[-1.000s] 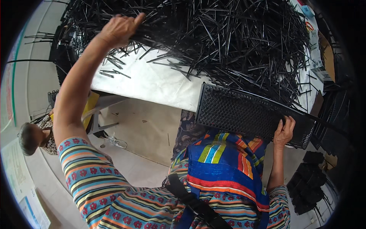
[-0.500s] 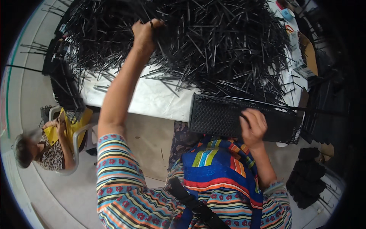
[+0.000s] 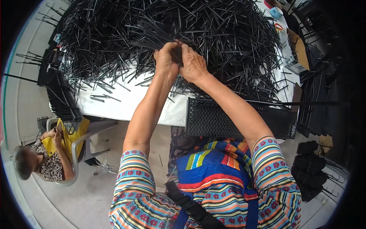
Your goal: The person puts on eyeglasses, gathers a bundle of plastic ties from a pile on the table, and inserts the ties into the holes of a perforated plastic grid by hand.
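My left hand [image 3: 166, 59] and my right hand [image 3: 193, 64] meet over the near side of a large heap of thin black plastic strips [image 3: 228, 45]. Both are closed round a loose bundle of black strips [image 3: 154, 32], whose far ends fan out away from me to the upper left. The fingertips are partly hidden behind the bundle. Below my right forearm, a long black perforated panel [image 3: 213, 118] with raised edges rests across my lap against the table edge.
White cloth covers the table [image 3: 133, 103], with stray strips on it. At the far right stand an open cardboard box [image 3: 297, 51] and a blue cup [image 3: 276, 12]. Black hooked racks [image 3: 310, 168] lie to the right. A seated person [image 3: 49, 160] works at the left.
My left hand has drawn back from the heap with a bundle of strips. My right hand has left the perforated panel and moved up and left to meet it.
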